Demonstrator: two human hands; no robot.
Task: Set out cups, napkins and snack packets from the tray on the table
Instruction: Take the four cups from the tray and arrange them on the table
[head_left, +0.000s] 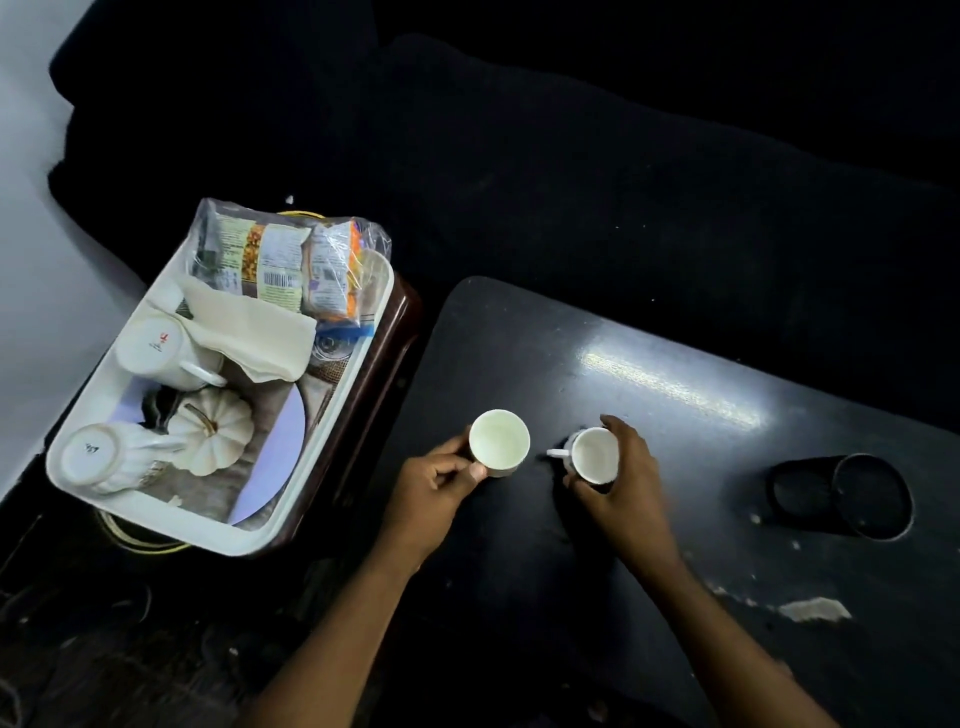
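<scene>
Two white cups stand upright on the black table (701, 395). My left hand (434, 480) grips the left cup (500, 440) by its side near the table's left edge. My right hand (621, 483) wraps around the right cup (595, 456), whose handle points left. To the left, a white tray (83, 426) holds two more white cups lying over (156, 353) (98, 457), a folded cream napkin (254, 332) and snack packets (280, 260) in clear plastic at its far end.
A white pumpkin ornament (210, 431) lies in the tray between the cups. A black cylindrical holder (844, 496) lies on its side at the table's right. The tray rests on a dark brown stand (395, 332). A dark sofa (571, 156) fills the background.
</scene>
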